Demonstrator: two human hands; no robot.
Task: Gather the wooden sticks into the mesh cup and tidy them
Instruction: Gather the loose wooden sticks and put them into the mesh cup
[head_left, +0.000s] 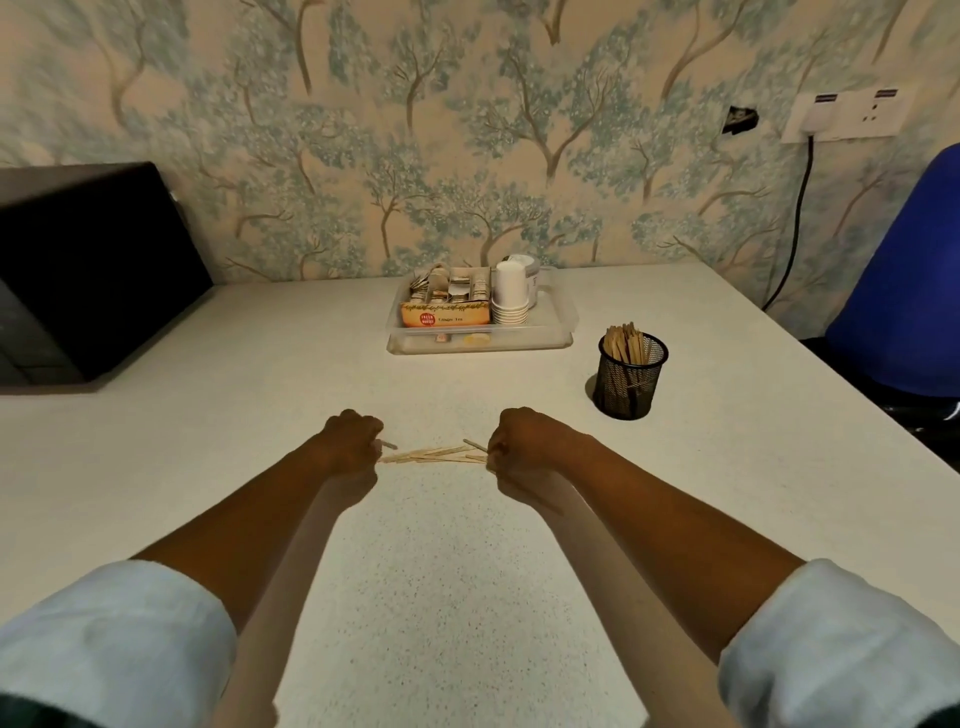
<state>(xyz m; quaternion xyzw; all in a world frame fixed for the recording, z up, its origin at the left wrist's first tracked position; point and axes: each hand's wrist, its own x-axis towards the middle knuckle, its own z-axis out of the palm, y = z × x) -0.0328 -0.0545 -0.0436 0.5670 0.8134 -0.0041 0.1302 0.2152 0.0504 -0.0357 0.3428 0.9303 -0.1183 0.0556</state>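
Sticks (434, 455) between two hands (351, 442)

Setting: an office or staff break room — a tea point rather than a full kitchen. Indicators: a pale speckled counter (447, 545) set against wallpaper (467, 130) printed with trees; a clear plastic tray (480, 340) holding a box of tea sachets (447, 304) and a stack of white paper cups (510, 299); a black mesh cup (630, 374) filled with wooden stirrer sticks (626, 343); a black appliance (88, 260) at left; a wall socket panel (847, 114) — with a cable plugged in; a blue water bottle (906, 280) at right.
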